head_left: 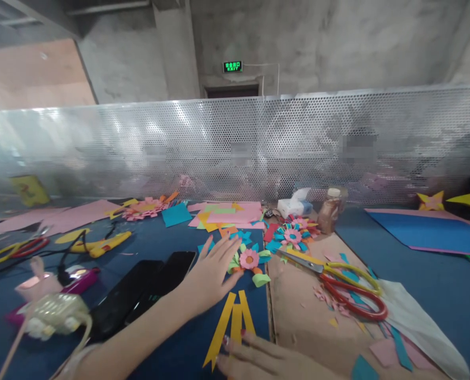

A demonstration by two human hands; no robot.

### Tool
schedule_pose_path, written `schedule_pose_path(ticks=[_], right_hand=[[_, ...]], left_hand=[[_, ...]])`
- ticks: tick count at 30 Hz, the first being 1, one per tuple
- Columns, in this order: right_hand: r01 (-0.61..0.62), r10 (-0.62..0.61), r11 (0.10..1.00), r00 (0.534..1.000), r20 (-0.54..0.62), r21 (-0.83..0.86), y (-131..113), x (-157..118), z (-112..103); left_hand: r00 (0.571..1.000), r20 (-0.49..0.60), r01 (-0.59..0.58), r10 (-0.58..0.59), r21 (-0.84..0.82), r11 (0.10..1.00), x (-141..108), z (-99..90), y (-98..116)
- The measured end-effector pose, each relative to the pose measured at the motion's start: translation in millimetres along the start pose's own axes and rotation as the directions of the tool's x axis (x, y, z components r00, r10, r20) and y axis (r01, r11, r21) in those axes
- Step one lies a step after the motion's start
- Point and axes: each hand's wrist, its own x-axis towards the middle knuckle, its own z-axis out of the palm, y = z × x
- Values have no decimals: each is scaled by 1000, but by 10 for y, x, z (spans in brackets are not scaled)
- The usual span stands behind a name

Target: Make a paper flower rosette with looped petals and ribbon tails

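left arm [151, 319] outstretched | left fingers [220, 248] spread, palm down | right fingers [258, 343] extended

A paper flower [249, 259] is laid face up on the blue worktop, just below and right of the frame's centre. Its orange middle is ringed by pink petals, with light green, blue and orange pieces set around them. Below it, toward the bottom centre, three yellow paper strips [237, 318] are spread in a narrow fan, their upper ends close together. The left strip is notched at its lower end; the lower parts of the others are hidden.
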Motion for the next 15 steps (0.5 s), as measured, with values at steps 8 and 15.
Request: schedule_pose_path(ticks=[8, 15], right_hand=[[-206, 209, 977, 977, 45, -53, 73, -239, -48], [-168, 170, 974, 985, 2, -155, 68, -305, -49]], left_hand=[[960, 185, -202, 210, -64, 977, -762, -89, 132], [976, 168, -144, 139, 19, 989, -854, -51, 121]])
